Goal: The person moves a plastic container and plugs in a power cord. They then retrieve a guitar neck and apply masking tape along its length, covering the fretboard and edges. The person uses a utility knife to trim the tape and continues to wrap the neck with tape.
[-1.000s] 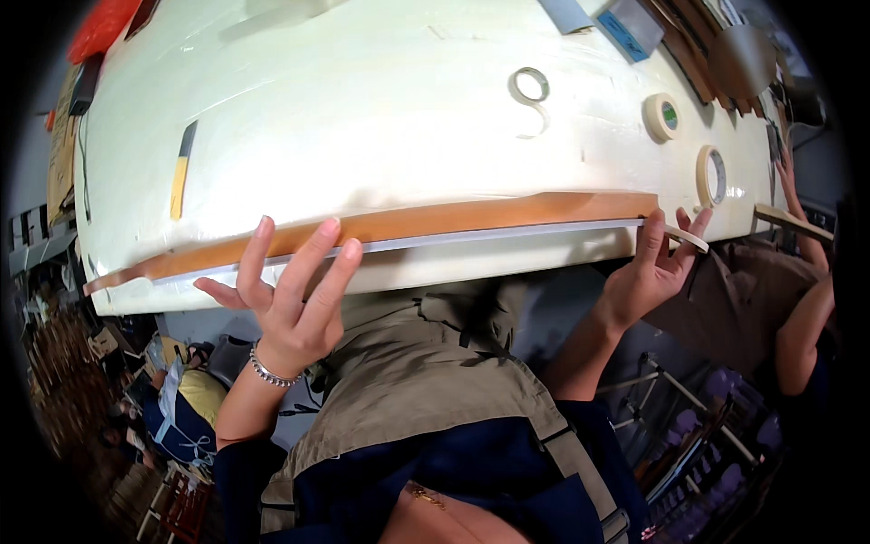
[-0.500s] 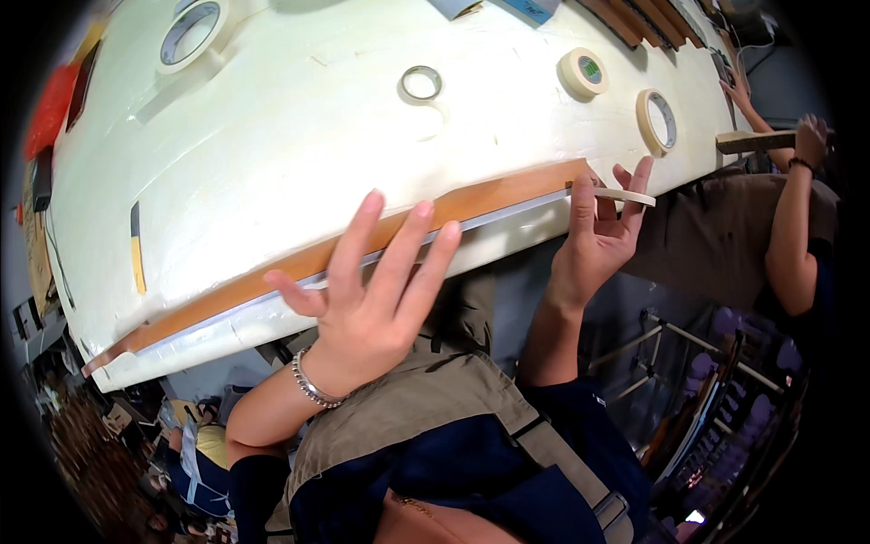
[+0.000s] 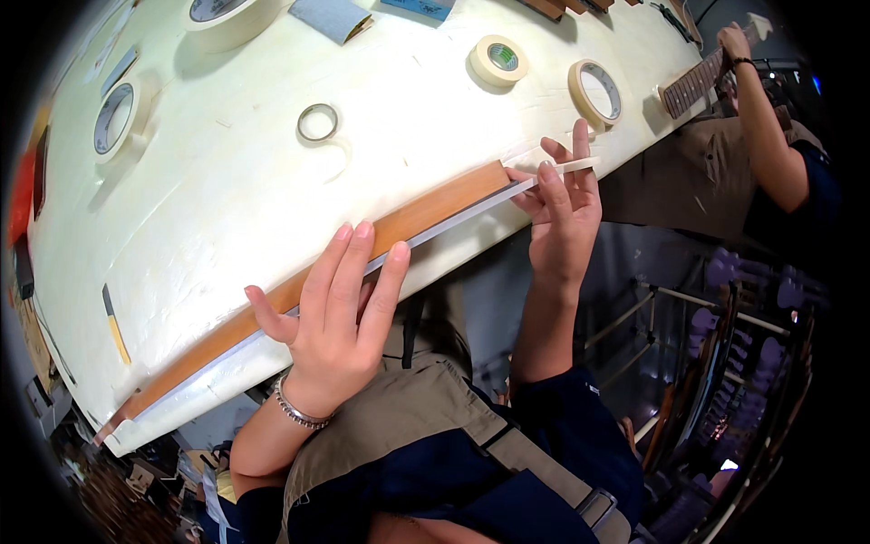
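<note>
A long orange-brown wooden piece, shaped like a guitar neck (image 3: 435, 204), lies slantwise along the table's near edge. A pale strip (image 3: 462, 220) runs along its near side. My left hand (image 3: 340, 313) rests over the middle of the wood, fingers stretched out and fingertips on its upper face and near edge. Just past the wood's right end, my right hand (image 3: 564, 213) pinches a narrow roll of pale tape (image 3: 580, 165), seen nearly edge-on. The thumb is on the near side; the other fingers are partly hidden behind the roll and the strip.
On the white table (image 3: 217, 199) stand masking tape rolls (image 3: 500, 62), (image 3: 595, 93), a thin tape ring (image 3: 317, 122) and larger rolls (image 3: 122, 118). A yellow-handled cutter (image 3: 116, 326) lies left. At right, a co-worker's hand (image 3: 734, 41) holds a fretted guitar neck (image 3: 696, 86).
My left hand has lowered from above the wood onto it. The roll in my right hand is now a little beyond the wood's end. The co-worker's guitar neck has turned; my view has shifted.
</note>
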`<state>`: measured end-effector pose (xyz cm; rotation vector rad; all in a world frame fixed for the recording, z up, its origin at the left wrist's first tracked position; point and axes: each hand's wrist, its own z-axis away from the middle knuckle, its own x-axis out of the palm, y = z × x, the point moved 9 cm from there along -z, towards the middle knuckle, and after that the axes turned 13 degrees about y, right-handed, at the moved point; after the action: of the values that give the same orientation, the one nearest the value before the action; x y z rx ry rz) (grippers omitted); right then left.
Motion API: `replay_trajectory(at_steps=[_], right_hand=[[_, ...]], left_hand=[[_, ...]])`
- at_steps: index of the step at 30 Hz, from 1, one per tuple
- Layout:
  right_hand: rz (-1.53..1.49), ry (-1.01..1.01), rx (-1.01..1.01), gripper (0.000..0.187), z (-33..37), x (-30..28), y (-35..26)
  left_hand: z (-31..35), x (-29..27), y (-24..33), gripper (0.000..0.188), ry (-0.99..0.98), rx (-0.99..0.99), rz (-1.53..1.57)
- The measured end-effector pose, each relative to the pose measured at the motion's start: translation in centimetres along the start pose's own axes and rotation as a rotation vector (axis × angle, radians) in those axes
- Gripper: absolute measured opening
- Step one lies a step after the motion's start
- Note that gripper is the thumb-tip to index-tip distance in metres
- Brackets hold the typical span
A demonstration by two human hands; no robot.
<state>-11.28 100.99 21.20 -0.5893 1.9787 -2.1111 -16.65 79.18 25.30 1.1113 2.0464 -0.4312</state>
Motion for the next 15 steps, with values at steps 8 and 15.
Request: replay_trajectory(at_steps=[8,15], right_hand=[[-0.012,0.006,0.017,0.067,-0.16,0.01,0.28],[0.001,0.02,0.034,0.067,-0.04,-0.07,0.58]], left_hand=[[-0.33,-0.11,0.02,0.037,0.017,-0.001,-0.005],[-0.16,-0.1,0.17,0.038,-0.001,0.005,-0.004]])
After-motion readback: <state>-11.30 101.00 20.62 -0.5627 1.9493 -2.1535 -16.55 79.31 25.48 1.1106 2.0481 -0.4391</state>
